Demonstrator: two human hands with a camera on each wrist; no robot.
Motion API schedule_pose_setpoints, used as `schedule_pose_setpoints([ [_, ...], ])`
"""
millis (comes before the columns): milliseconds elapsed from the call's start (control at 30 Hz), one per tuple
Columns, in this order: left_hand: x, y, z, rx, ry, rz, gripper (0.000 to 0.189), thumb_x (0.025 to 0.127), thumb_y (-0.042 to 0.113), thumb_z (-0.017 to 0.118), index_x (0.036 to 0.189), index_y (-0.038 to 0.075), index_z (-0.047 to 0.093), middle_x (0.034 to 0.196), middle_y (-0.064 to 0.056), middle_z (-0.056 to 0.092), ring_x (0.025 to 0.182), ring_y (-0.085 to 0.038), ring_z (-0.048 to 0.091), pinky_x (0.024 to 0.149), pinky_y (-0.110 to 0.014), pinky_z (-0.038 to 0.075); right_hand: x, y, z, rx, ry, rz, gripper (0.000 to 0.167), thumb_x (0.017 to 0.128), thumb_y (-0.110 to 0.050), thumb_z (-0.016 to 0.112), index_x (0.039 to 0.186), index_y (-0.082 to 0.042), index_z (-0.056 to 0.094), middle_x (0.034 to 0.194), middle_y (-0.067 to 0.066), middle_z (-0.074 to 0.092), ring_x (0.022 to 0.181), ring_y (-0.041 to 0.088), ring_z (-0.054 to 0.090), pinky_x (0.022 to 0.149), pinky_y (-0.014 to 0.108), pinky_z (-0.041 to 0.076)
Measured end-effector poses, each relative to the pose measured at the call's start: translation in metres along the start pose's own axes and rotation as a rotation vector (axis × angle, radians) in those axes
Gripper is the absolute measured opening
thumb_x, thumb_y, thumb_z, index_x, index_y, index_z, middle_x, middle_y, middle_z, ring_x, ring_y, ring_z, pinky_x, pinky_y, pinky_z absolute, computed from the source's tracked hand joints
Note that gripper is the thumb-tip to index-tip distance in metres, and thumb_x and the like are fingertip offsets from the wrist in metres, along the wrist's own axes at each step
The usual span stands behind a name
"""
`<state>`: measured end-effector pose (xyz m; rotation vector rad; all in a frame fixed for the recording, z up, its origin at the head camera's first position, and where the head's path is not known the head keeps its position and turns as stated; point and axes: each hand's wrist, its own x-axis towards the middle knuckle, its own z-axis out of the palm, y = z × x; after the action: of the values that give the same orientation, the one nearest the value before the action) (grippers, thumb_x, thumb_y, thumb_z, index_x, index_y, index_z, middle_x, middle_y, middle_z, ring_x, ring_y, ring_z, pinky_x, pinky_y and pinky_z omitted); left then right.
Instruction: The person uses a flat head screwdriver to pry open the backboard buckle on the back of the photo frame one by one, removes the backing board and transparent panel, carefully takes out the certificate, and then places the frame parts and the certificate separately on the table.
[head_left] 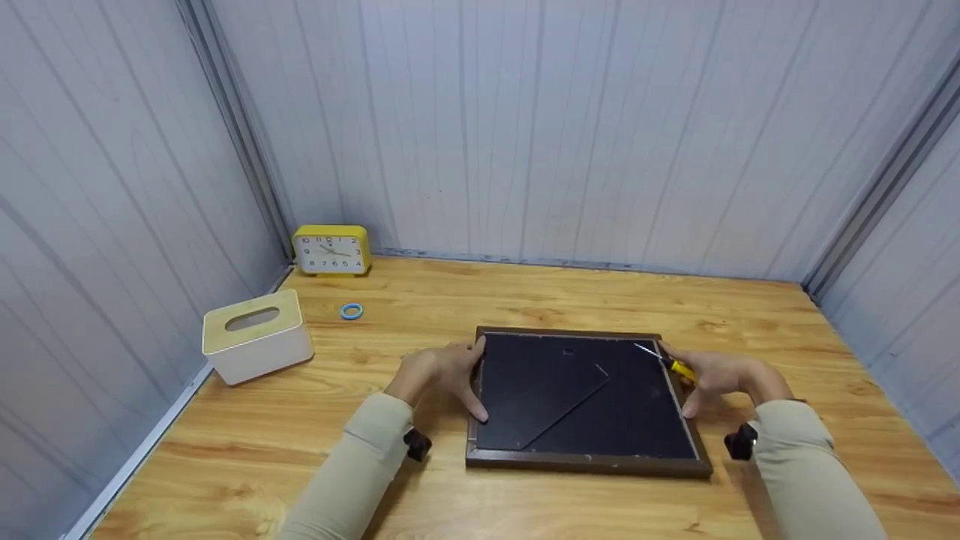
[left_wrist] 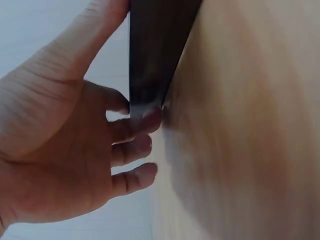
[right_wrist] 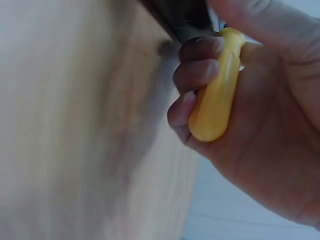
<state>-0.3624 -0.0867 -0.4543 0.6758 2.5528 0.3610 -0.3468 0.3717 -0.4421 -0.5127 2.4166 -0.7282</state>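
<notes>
A brown picture frame lies with its black back panel facing up; a thin bent line runs slantwise across the panel. My left hand grips the frame's left side, thumb over the upper edge and fingers along the outer side. In the left wrist view, fingertips reach the lower edge of the frame near the table. At the right side, my right hand curls its fingers round the yellow handle of a screwdriver and also rests against the frame. The screwdriver's metal shaft points over the panel's upper right corner.
On the wooden table, a white tissue box with a wood-coloured top stands at the left. Behind it is a yellow alarm clock, and a small blue ring lies nearby. Pale panelled walls enclose the back and sides.
</notes>
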Motion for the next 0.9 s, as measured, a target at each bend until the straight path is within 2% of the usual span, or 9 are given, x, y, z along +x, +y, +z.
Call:
schedule_pose_setpoints([
  [67, -0.001, 0.002, 0.003, 0.03, 0.031, 0.001, 0.143, 0.063, 0.064, 0.087, 0.161, 0.008, 0.0, 0.164, -0.019, 0.014, 0.15, -0.034, 0.014, 0.116, -0.052, 0.027, 0.0, 0.001, -0.005, 0.024, -0.001, 0.026, 0.129, 0.069, -0.018, 0.092, 0.16, -0.004, 0.002, 0.159, 0.035, 0.003, 0.143, 0.056, 0.004, 0.111, 0.066, 0.023],
  [167, -0.003, 0.002, 0.006, -0.003, 0.074, 0.014, 0.141, 0.062, 0.063, 0.088, 0.162, 0.009, 0.003, 0.165, -0.018, 0.012, 0.15, -0.039, 0.01, 0.115, -0.056, 0.026, -0.001, 0.002, -0.008, 0.041, -0.004, 0.031, 0.129, 0.068, -0.017, 0.092, 0.16, -0.005, 0.001, 0.159, 0.036, 0.0, 0.142, 0.057, 0.003, 0.11, 0.067, 0.023],
  [267, -0.004, -0.001, 0.008, -0.091, 0.098, 0.029, 0.141, 0.061, 0.061, 0.089, 0.162, 0.011, 0.004, 0.166, -0.014, 0.011, 0.15, -0.04, 0.005, 0.117, -0.056, 0.02, -0.002, 0.005, -0.008, 0.043, 0.002, 0.032, 0.129, 0.069, -0.019, 0.091, 0.161, -0.006, 0.001, 0.159, 0.035, 0.0, 0.142, 0.056, 0.003, 0.111, 0.066, 0.022],
  [400, -0.005, -0.006, 0.01, -0.219, 0.127, 0.052, 0.14, 0.061, 0.057, 0.091, 0.162, 0.011, 0.006, 0.165, -0.012, 0.016, 0.151, -0.037, 0.006, 0.119, -0.051, 0.016, -0.003, 0.008, -0.007, 0.049, 0.018, 0.009, 0.128, 0.069, -0.019, 0.091, 0.16, -0.005, 0.002, 0.159, 0.036, 0.001, 0.142, 0.057, 0.003, 0.111, 0.068, 0.018],
  [533, -0.007, -0.009, 0.014, -0.304, 0.136, 0.109, 0.131, 0.066, 0.051, 0.091, 0.161, 0.007, 0.012, 0.164, -0.011, 0.02, 0.15, -0.027, 0.017, 0.119, -0.043, 0.022, -0.004, 0.01, -0.005, 0.079, 0.012, 0.015, 0.128, 0.07, -0.019, 0.091, 0.16, -0.005, 0.001, 0.159, 0.036, -0.001, 0.142, 0.057, 0.001, 0.111, 0.068, 0.017],
  [667, -0.011, -0.01, 0.019, -0.331, 0.141, 0.157, 0.123, 0.071, 0.048, 0.089, 0.16, 0.003, 0.016, 0.163, -0.009, 0.024, 0.147, -0.019, 0.025, 0.117, -0.038, 0.027, -0.004, 0.012, -0.004, 0.066, 0.0, 0.027, 0.127, 0.072, -0.022, 0.09, 0.16, -0.006, 0.001, 0.159, 0.035, 0.001, 0.142, 0.057, 0.003, 0.11, 0.067, 0.023],
  [767, -0.014, -0.009, 0.02, -0.3, 0.15, 0.16, 0.118, 0.075, 0.049, 0.086, 0.159, 0.001, 0.018, 0.162, -0.01, 0.025, 0.146, -0.02, 0.027, 0.116, -0.038, 0.029, -0.004, 0.011, -0.003, 0.053, -0.01, 0.022, 0.126, 0.073, -0.023, 0.09, 0.16, -0.006, 0.001, 0.159, 0.036, 0.002, 0.142, 0.057, 0.004, 0.108, 0.067, 0.026],
  [900, -0.017, -0.007, 0.022, -0.287, 0.147, 0.152, 0.115, 0.077, 0.048, 0.084, 0.158, 0.0, 0.018, 0.162, -0.013, 0.024, 0.146, -0.022, 0.026, 0.116, -0.038, 0.029, -0.006, 0.005, -0.004, 0.047, -0.008, 0.03, 0.124, 0.075, -0.023, 0.089, 0.16, -0.003, 0.001, 0.159, 0.037, 0.003, 0.142, 0.058, 0.005, 0.109, 0.068, 0.025],
])
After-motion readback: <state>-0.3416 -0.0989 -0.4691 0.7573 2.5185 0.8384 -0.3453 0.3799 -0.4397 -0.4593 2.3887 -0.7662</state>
